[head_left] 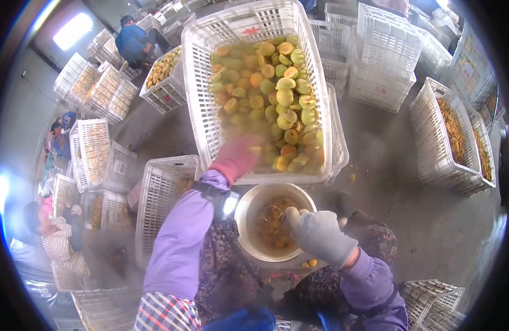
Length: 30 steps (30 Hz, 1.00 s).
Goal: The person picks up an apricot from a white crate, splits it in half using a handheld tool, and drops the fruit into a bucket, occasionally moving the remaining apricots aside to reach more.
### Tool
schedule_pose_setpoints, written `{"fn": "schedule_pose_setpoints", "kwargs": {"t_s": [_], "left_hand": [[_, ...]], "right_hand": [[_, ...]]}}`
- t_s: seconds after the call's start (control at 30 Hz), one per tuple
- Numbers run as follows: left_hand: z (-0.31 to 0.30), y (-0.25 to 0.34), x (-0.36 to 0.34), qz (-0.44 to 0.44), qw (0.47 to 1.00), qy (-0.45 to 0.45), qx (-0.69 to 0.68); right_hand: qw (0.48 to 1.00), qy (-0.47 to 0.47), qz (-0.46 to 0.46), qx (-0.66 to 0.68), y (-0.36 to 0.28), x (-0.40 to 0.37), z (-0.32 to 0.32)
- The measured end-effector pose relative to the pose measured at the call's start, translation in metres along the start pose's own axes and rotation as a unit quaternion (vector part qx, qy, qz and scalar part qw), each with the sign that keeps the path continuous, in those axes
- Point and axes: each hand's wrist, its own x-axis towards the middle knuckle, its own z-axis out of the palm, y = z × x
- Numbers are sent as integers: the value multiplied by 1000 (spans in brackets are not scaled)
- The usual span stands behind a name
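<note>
In the head view, my left hand (239,157), in a pink glove, reaches into the near left corner of a large white plastic crate (196,105). The crate holds many green and orange apricot-like fruits (285,98), several cut open. Motion blurs the left fingers, so their grip is hidden. My right hand (320,234), in a grey glove, is closed over a round metal pot (244,212) between my knees. A thin curved wire tool (273,212) shows at its fingertips. Brownish-orange fruit pieces (273,234) lie in the pot.
Another white crate (149,212) stands at my left, with a little fruit inside. Stacked crates (384,55) rise behind on the right, and crates of orange pieces (451,129) stand farther right. Two small fruit pieces (309,263) lie by the pot. Co-workers (133,44) sit at left.
</note>
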Motion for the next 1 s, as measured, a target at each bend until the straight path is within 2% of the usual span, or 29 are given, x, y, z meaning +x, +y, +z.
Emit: {"fn": "schedule_pose_setpoints", "kwargs": {"t_s": [0.03,0.1,0.17,0.23,0.33,0.37,0.43,0.53,0.57,0.63,0.7,0.8,0.83,0.93,1.0], "left_hand": [[-21,4,-14,1,999,13,42],[-47,-21,-42,34,996,59,59],[-76,-45,-72,24,995,3,94],[-106,-51,-101,-65,980,-129,140],[-115,-66,-120,-31,968,-137,208],[-115,-66,-114,-40,970,-130,201],[-106,-59,-81,-13,995,-37,95],[-81,-32,-8,0,998,56,-18],[-73,-19,16,50,996,63,33],[-52,-9,69,75,991,93,60],[-13,-20,122,22,990,137,10],[3,-6,150,-70,988,66,117],[1,4,149,-62,983,37,171],[-3,2,145,-76,982,-16,169],[-13,2,133,-55,989,11,136]], "right_hand": [[1000,-17,9,-25,0,0,3],[1000,9,-9,-17,3,-2,6],[1000,12,-12,-17,2,-3,5],[1000,-8,-2,-21,-1,-3,4],[999,-29,-14,-43,-7,-7,-1],[999,-29,-14,-37,-8,-9,-2],[999,-32,-11,-25,-8,-10,-7],[994,-102,22,17,-8,-5,-32],[995,-96,31,-3,-7,-6,-33],[994,-99,43,12,-5,-4,-39],[991,-123,53,26,-2,-3,-43],[989,-122,67,55,1,1,-46],[984,-149,71,60,3,2,-46],[988,-132,65,57,4,2,-44],[989,-125,61,46,2,3,-45]]}}
